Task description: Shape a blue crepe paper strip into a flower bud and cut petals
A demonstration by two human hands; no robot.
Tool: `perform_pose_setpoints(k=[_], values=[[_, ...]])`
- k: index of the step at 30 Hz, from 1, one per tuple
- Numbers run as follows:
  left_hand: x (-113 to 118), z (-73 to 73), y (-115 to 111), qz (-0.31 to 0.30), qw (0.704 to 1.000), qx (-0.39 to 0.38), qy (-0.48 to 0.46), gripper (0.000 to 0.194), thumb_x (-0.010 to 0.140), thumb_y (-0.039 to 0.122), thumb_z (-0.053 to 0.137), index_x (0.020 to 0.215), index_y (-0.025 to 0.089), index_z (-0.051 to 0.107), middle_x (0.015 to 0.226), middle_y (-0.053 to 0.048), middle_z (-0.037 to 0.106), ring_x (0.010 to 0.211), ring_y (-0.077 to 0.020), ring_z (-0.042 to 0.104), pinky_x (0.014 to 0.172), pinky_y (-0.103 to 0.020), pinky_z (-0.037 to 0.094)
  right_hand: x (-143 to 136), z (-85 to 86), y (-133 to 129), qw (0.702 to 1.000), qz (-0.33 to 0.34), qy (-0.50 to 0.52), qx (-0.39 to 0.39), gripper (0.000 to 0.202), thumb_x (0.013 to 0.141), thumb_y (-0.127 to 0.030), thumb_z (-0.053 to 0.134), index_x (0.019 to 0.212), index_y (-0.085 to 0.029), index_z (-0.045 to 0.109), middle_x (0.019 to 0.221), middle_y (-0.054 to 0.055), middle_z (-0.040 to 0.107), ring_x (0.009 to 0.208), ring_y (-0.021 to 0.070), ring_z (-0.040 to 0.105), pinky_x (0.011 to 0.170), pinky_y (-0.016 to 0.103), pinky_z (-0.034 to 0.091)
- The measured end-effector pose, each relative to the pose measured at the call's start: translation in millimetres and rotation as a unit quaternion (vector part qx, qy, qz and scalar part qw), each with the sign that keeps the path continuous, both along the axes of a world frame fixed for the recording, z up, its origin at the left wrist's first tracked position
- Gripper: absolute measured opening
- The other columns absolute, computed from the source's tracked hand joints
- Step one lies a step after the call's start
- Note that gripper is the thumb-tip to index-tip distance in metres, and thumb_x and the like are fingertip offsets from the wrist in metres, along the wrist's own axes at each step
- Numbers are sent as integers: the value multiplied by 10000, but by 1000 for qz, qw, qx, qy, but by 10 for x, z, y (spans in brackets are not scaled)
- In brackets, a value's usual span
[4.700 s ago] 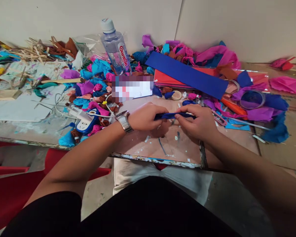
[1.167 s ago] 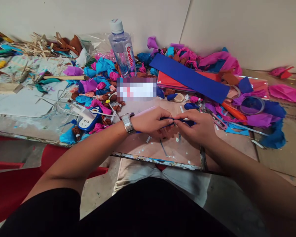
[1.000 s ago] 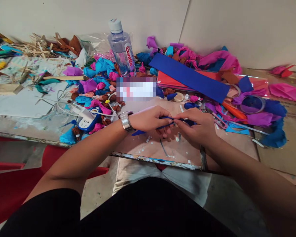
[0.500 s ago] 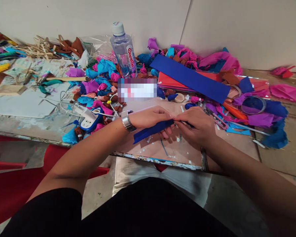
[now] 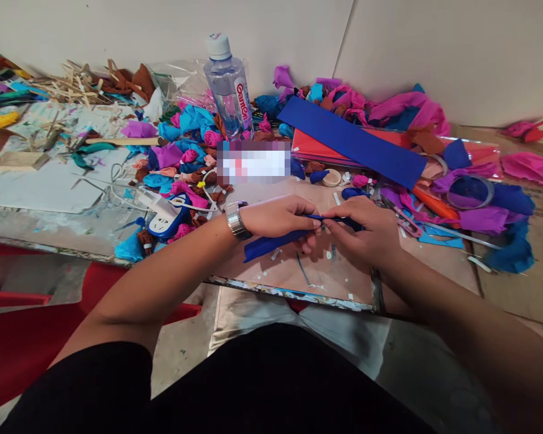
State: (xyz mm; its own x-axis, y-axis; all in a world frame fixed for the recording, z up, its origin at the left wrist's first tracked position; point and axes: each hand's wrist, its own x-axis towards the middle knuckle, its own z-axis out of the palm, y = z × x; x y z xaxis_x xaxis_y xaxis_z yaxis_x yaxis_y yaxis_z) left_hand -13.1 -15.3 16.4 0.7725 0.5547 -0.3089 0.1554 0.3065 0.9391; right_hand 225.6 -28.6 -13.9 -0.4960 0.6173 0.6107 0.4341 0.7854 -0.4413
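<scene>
A strip of dark blue crepe paper (image 5: 268,244) runs between both hands, just above the table in front of me. My left hand (image 5: 283,218), with a metal watch on its wrist, pinches the strip near its upper edge between thumb and fingers. Close beside it, my right hand (image 5: 364,228) grips the same paper with thumb and index finger, the fingertips of both hands almost meeting. A dark blue end shows behind the right fingers. The strip's free end slants down to the left. Beyond the hands, a wider blue crepe strip (image 5: 353,141) lies across red sheets.
A water bottle (image 5: 230,93) stands behind a blurred-out object (image 5: 253,166). Crumpled paper pieces (image 5: 194,123) and a power strip (image 5: 165,223) lie on the left. Tape rolls, including a clear one (image 5: 470,191), and a pink cutter (image 5: 407,224) are at right.
My left thumb has shifted lower over the paper, and the strip's blue upper edge now shows between the hands. Both hands still hold it. The view has shifted slightly.
</scene>
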Motion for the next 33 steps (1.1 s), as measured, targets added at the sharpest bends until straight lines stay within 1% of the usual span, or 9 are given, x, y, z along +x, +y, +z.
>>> perform_pose_setpoints(k=[6, 9, 12, 13, 16, 18, 21, 26, 33], values=[[-27, -26, 37, -18, 999, -24, -18, 183, 953, 295, 705, 921, 116, 688, 827, -103, 784, 737, -158, 770, 752, -276, 626, -2, -9, 8, 999, 33, 12, 28, 142, 936, -206, 755, 1054, -284, 757, 891, 6, 814, 772, 209, 738, 814, 410, 527], [-33, -35, 43, -34, 999, -2, -15, 240, 960, 353, 711, 955, 115, 682, 844, -101, 785, 716, -145, 757, 750, -273, 616, 0, -13, 6, 999, 33, 7, 39, 140, 929, -203, 761, 1043, -284, 755, 874, -3, 808, 753, 205, 734, 808, 408, 526], [-24, -11, 21, -28, 992, 118, 17, 273, 1007, 394, 645, 972, 125, 678, 879, -86, 787, 721, -129, 744, 733, -255, 589, -3, 4, -7, 1000, 8, 10, 14, 102, 930, -210, 754, 1000, -285, 764, 866, -5, 810, 753, 204, 735, 775, 392, 534], [-18, 4, 8, -18, 981, 191, 40, 273, 1023, 387, 616, 963, 130, 685, 873, -74, 785, 724, -123, 735, 728, -244, 571, -6, 13, -12, 1000, -4, 16, -1, 87, 927, -216, 756, 983, -281, 769, 866, -3, 812, 754, 205, 737, 755, 383, 537], [-2, 49, -29, 2, 915, 388, 109, 272, 1044, 332, 562, 917, 145, 713, 816, -36, 779, 727, -114, 710, 714, -225, 515, -17, 31, -18, 997, -36, 27, -56, 53, 916, -240, 762, 955, -268, 785, 866, 4, 818, 747, 209, 744, 690, 362, 536], [3, 56, -44, -5, 902, 414, 124, 290, 1053, 319, 535, 906, 149, 717, 804, -27, 785, 734, -117, 719, 708, -222, 506, -21, 30, -14, 996, -47, 26, -78, 50, 915, -252, 762, 951, -265, 794, 861, 5, 819, 733, 209, 742, 672, 355, 534], [8, 15, -42, -15, 934, 342, 107, 315, 1066, 335, 507, 928, 142, 714, 833, -42, 798, 739, -120, 751, 695, -209, 540, -18, 9, 0, 997, -44, 15, -53, 40, 924, -261, 759, 948, -266, 791, 857, 3, 818, 737, 206, 738, 698, 359, 539], [24, -74, -20, 8, 983, 177, 46, 298, 1065, 370, 533, 923, 134, 645, 849, -78, 791, 712, -124, 764, 687, -219, 605, -1, -25, 20, 998, -34, -16, 48, 47, 967, -291, 729, 987, -267, 764, 886, 16, 821, 784, 218, 742, 789, 401, 542], [17, -22, -11, 28, 999, 11, -36, 190, 1004, 280, 629, 894, 127, 656, 828, -95, 787, 726, -158, 775, 723, -269, 624, 19, 28, 35, 990, -12, -64, 127, 36, 975, -251, 717, 1000, -265, 739, 887, 14, 814, 801, 212, 737, 830, 423, 521]])
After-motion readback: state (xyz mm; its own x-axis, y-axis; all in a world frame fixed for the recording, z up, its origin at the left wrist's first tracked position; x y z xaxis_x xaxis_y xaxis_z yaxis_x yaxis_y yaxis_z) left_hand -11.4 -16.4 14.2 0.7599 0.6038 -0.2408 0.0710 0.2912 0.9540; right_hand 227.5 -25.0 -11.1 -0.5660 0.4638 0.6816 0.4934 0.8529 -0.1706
